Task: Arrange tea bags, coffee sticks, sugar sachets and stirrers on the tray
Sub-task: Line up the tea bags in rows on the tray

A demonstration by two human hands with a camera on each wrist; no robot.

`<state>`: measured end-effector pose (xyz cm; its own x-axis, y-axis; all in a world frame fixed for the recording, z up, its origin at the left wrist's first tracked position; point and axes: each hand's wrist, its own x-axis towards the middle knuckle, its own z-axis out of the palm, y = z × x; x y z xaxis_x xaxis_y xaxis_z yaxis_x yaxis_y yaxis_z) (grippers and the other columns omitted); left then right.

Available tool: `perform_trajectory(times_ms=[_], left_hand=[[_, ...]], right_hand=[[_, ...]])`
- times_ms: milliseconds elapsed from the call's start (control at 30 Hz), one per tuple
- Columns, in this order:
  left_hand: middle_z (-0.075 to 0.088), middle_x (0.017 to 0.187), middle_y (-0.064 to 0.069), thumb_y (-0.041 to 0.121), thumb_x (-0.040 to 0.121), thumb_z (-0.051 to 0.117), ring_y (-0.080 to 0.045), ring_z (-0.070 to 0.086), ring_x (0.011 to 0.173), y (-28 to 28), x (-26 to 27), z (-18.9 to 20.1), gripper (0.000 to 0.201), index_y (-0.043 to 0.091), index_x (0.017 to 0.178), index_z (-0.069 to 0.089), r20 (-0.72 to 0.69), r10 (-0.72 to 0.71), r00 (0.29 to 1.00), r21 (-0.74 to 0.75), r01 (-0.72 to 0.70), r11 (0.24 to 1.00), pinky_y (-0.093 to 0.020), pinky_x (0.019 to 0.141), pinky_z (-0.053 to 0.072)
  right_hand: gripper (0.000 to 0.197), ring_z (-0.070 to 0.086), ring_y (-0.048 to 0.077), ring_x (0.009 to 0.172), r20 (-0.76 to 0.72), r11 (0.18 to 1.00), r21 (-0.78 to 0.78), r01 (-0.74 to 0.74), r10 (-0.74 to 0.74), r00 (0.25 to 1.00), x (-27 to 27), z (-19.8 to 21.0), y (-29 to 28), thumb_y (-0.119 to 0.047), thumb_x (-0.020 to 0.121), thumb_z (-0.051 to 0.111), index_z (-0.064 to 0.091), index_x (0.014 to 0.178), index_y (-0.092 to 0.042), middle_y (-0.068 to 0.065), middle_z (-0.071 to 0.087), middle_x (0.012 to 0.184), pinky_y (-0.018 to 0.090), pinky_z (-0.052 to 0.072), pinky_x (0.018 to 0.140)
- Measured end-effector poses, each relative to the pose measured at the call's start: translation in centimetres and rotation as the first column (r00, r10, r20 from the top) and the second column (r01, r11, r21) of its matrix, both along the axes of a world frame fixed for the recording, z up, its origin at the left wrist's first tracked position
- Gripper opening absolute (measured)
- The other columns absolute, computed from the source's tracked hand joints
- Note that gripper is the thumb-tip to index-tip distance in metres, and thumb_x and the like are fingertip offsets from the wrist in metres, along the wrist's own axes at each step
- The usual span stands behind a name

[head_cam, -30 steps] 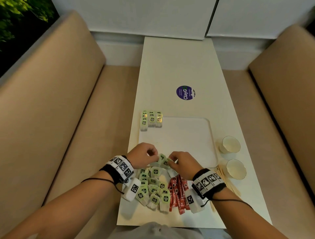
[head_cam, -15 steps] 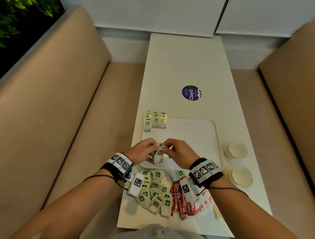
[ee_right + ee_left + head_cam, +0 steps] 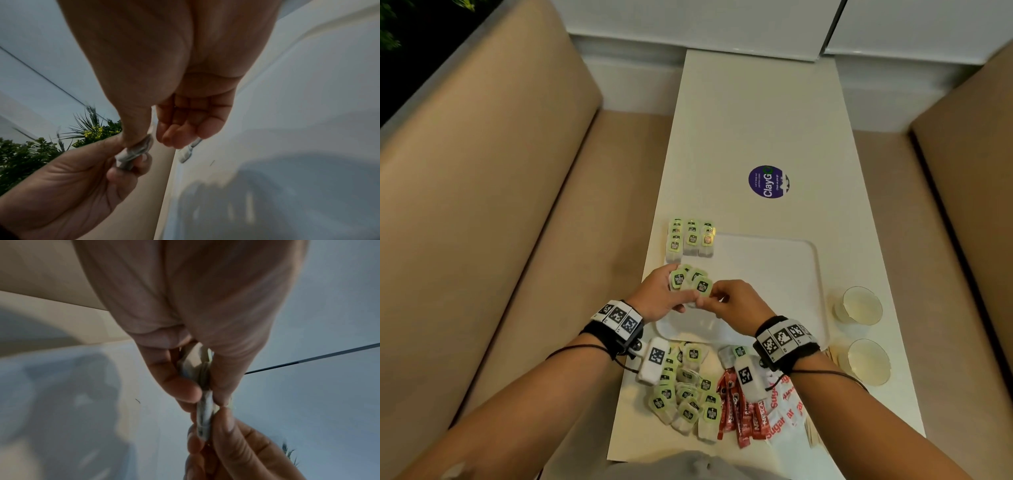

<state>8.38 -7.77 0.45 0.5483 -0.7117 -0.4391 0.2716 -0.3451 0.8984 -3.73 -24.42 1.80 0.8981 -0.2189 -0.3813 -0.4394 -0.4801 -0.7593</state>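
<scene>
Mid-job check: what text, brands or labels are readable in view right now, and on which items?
"ClayG": purple round sticker on the table; its small print is unreadable.
"Sugar": white sugar sachets.
"NESCA", cut off: red coffee sticks.
Tea bag tags: dark logo, too small to read.
Wristband squares: coded markers, no words.

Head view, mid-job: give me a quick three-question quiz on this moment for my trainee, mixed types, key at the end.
1. True or false: the tea bags already arranged sit at the tray's far-left corner.
2. What do the left hand and right hand hold between them?
A. red coffee sticks
B. a small bunch of tea bags
C. a paper cup
3. Fill in: the loose pile of tea bags lies on the table to the ___ of the red coffee sticks.

Key: 1 true; 2 B; 3 left.
</scene>
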Motion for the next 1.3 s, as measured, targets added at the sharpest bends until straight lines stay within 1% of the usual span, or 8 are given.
perform_trajectory(times_ms=[200, 367, 533, 700, 833, 1000, 1133, 1300], left_hand=[[0.075, 0.108, -0.008, 0.009, 0.082, 0.081, -0.019, 0.073, 0.088, -0.2, 0.6, -1.4, 0.067, 0.013, 0.140, 0.049, -0.052, 0.119, 0.992, 0.028, -0.118, 0.993, -0.028, 0.064, 0.056], [0.076, 0.102, -0.007, 0.008, 0.090, 0.072, -0.017, 0.072, 0.082, -0.4, 0.7, -2.2, 0.032, 0.012, 0.120, 0.061, -0.071, 0.167, 0.983, 0.002, -0.167, 0.986, -0.026, 0.060, 0.055], [0.069, 0.092, -0.010, 0.007, 0.096, 0.065, -0.019, 0.068, 0.075, -0.1, 1.6, -3.4, 0.019, 0.008, 0.113, 0.060, -0.089, 0.260, 0.962, 0.090, -0.252, 0.964, -0.026, 0.060, 0.056], [0.068, 0.095, -0.012, 0.006, 0.098, 0.061, -0.020, 0.068, 0.078, 0.0, 2.5, -4.4, 0.014, 0.008, 0.112, 0.060, -0.095, 0.294, 0.951, 0.131, -0.281, 0.951, -0.026, 0.063, 0.058], [0.069, 0.098, -0.015, 0.003, 0.098, 0.058, -0.024, 0.070, 0.082, -0.2, 3.4, -4.8, 0.015, 0.008, 0.111, 0.062, -0.130, 0.323, 0.938, 0.150, -0.303, 0.941, -0.030, 0.067, 0.060], [0.070, 0.104, -0.017, 0.003, 0.098, 0.058, -0.028, 0.072, 0.084, -0.6, 4.4, -5.3, 0.015, 0.009, 0.111, 0.061, -0.109, 0.316, 0.942, 0.177, -0.294, 0.939, -0.031, 0.068, 0.060], [0.070, 0.109, -0.020, 0.000, 0.096, 0.058, -0.033, 0.072, 0.087, -1.0, 5.1, -5.6, 0.016, 0.011, 0.108, 0.062, -0.107, 0.317, 0.942, 0.194, -0.293, 0.936, -0.038, 0.074, 0.060], [0.068, 0.105, -0.017, 0.000, 0.096, 0.058, -0.031, 0.071, 0.086, -1.3, 5.8, -5.5, 0.017, 0.010, 0.109, 0.060, -0.092, 0.292, 0.952, 0.196, -0.270, 0.943, -0.040, 0.077, 0.060]], right_hand=[[0.034, 0.060, 0.003, 0.057, -0.046, 0.991, 0.130, 0.039, -0.033, 0.998, 0.1, -1.6, 0.2, -0.043, 0.095, 0.069, 0.068, 0.083, -0.011, 0.007, 0.072, 0.072, 0.029, 0.050, 0.064], [0.032, 0.064, 0.001, 0.059, -0.081, 0.982, 0.180, 0.063, -0.049, 0.995, 0.7, -2.4, -0.3, -0.034, 0.098, 0.066, 0.068, 0.089, -0.003, 0.005, 0.068, 0.071, 0.031, 0.053, 0.066], [0.033, 0.063, 0.000, 0.057, -0.090, 0.992, 0.081, 0.097, -0.090, 0.992, 2.5, -3.1, -1.9, -0.033, 0.101, 0.062, 0.066, 0.090, -0.002, 0.003, 0.068, 0.072, 0.026, 0.048, 0.065], [0.036, 0.069, 0.018, 0.070, -0.076, 0.993, -0.031, 0.117, -0.119, 0.990, 5.5, -3.4, -3.1, -0.031, 0.101, 0.062, 0.063, 0.087, 0.003, 0.015, 0.072, 0.083, 0.028, 0.049, 0.064], [0.036, 0.069, 0.033, 0.080, -0.111, 0.991, -0.071, 0.117, -0.124, 0.986, 8.1, -4.5, -3.2, -0.029, 0.100, 0.063, 0.064, 0.082, 0.002, 0.016, 0.071, 0.085, 0.040, 0.055, 0.074], [0.035, 0.061, 0.024, 0.080, -0.168, 0.986, -0.149, 0.075, -0.100, 0.981, 9.9, -5.6, -2.8, -0.028, 0.099, 0.063, 0.053, 0.067, -0.019, 0.005, 0.066, 0.088, 0.026, 0.042, 0.064], [0.031, 0.067, 0.026, 0.084, -0.208, 0.983, -0.170, 0.068, -0.103, 0.973, 10.5, -6.3, -2.5, -0.028, 0.098, 0.064, 0.058, 0.069, -0.019, 0.005, 0.070, 0.088, 0.033, 0.053, 0.072], [0.044, 0.056, 0.024, 0.069, -0.237, 0.966, -0.255, 0.045, -0.108, 0.965, 11.3, -6.1, -2.0, -0.035, 0.097, 0.063, 0.045, 0.059, -0.023, -0.004, 0.052, 0.064, 0.029, 0.041, 0.062]])
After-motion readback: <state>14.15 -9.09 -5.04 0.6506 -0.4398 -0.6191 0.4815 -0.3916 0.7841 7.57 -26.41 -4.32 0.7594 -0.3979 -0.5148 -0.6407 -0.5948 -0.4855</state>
